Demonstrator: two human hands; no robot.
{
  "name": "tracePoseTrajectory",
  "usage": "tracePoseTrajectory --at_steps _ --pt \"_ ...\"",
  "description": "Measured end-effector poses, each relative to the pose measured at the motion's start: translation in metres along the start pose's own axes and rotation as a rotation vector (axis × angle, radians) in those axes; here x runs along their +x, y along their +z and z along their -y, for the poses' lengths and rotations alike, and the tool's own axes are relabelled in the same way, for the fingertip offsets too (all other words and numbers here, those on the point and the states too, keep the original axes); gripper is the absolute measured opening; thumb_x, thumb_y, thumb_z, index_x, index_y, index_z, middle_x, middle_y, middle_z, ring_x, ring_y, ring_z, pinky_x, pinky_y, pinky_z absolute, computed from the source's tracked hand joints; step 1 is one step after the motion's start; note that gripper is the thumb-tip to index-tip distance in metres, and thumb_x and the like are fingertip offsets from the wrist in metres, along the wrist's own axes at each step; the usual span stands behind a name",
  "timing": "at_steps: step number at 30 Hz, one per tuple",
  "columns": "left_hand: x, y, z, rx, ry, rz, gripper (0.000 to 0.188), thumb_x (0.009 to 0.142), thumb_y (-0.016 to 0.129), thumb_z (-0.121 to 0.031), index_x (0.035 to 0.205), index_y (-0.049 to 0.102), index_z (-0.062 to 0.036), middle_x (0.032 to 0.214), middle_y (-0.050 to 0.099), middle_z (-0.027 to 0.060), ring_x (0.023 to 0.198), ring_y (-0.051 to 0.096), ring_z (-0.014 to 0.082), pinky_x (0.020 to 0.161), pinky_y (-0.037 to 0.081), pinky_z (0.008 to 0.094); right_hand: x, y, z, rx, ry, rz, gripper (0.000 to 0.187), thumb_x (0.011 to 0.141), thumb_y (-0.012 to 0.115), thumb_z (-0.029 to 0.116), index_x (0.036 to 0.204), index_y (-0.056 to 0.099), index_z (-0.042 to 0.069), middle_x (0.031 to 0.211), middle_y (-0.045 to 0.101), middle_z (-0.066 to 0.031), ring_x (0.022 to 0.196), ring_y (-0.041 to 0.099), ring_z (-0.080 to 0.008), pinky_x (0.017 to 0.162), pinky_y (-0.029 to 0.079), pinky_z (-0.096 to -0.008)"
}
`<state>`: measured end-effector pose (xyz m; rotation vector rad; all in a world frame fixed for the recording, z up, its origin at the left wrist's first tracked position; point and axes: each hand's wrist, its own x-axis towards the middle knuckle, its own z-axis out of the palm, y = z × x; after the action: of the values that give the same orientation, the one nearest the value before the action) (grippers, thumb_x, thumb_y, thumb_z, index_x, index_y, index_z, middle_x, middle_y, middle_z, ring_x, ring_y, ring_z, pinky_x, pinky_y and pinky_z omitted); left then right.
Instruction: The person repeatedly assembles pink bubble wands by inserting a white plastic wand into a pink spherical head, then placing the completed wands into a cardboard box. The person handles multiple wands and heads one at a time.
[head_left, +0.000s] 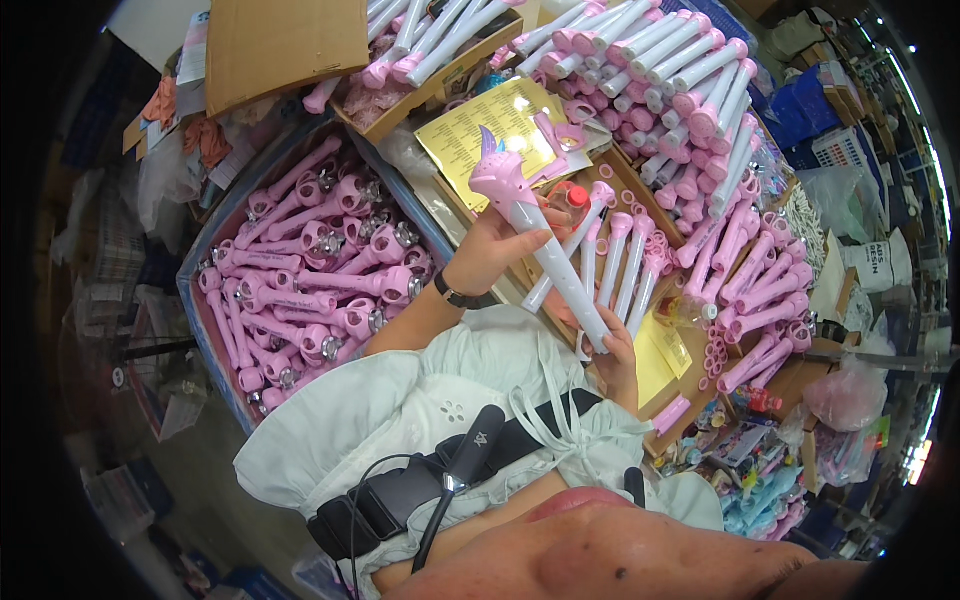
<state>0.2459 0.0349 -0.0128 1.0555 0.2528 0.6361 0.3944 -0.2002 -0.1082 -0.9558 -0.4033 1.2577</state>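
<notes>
Both my hands are on a toy wand (566, 276) with a pink head, a small blue-purple horn-like tip and a white tube. It slants from upper left to lower right. My left hand (490, 250), with a dark watch at the wrist, wraps the tube just below the head. At the tube's lower end, the fingers of my right hand (617, 352) close around it. Just beyond lie several more white-tubed wands (616, 255) with pink ends. A red-capped bottle (572, 198) stands behind the left hand, partly hidden.
To the left, a blue-edged box (190, 290) holds many pink handles (300, 270). White-tubed pieces (650, 60) are heaped at the back, pink ones (765, 270) at right. A yellow printed sheet (450, 140), yellow paper (655, 365), pink rings (714, 358) and a clear bottle (685, 312) lie nearby.
</notes>
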Motion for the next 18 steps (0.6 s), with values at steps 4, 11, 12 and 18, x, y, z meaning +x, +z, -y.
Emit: tracePoseTrajectory --at_steps 4,11,12,18 --pt "-0.002 -0.004 -0.004 0.000 -0.017 -0.077 0.031 0.084 0.057 -0.003 0.113 0.046 0.0002 0.112 0.060 0.0168 0.103 0.059 0.0249 0.091 0.045 0.0353 0.004 0.002 0.009 -0.022 0.011 -0.016 0.060 0.078 0.060 0.029 0.126 0.044 -0.004 0.105 0.057 -0.0135 0.076 0.056 -0.0179 0.066 0.045 -0.0276" --pt "0.002 -0.017 0.002 -0.267 -0.024 -0.224 0.028 0.088 0.055 -0.008 0.113 0.047 0.0025 0.114 0.057 0.0176 0.106 0.058 0.0272 0.092 0.045 0.0361 0.008 0.009 0.032 0.121 -0.198 0.047 0.056 0.085 0.057 0.022 0.131 0.036 0.000 0.125 0.048 -0.0173 0.096 0.059 -0.0236 0.083 0.048 -0.0334" --pt "0.003 -0.021 0.003 -0.289 -0.025 -0.243 0.028 0.088 0.055 -0.009 0.113 0.047 0.0030 0.115 0.056 0.0184 0.107 0.057 0.0287 0.093 0.045 0.0371 0.006 0.011 0.037 0.130 -0.201 0.025 0.053 0.085 0.057 0.014 0.132 0.035 0.000 0.131 0.043 -0.0183 0.099 0.058 -0.0243 0.088 0.047 -0.0348" --pt "0.005 -0.033 0.013 -0.384 -0.038 -0.244 0.028 0.094 0.049 -0.017 0.116 0.047 -0.0006 0.121 0.054 0.0172 0.114 0.051 0.0348 0.097 0.043 0.0455 0.008 0.025 0.046 -0.019 -0.375 -0.068 0.051 0.084 0.054 -0.001 0.132 0.036 0.004 0.130 0.044 -0.0162 0.099 0.057 -0.0227 0.087 0.048 -0.0350"
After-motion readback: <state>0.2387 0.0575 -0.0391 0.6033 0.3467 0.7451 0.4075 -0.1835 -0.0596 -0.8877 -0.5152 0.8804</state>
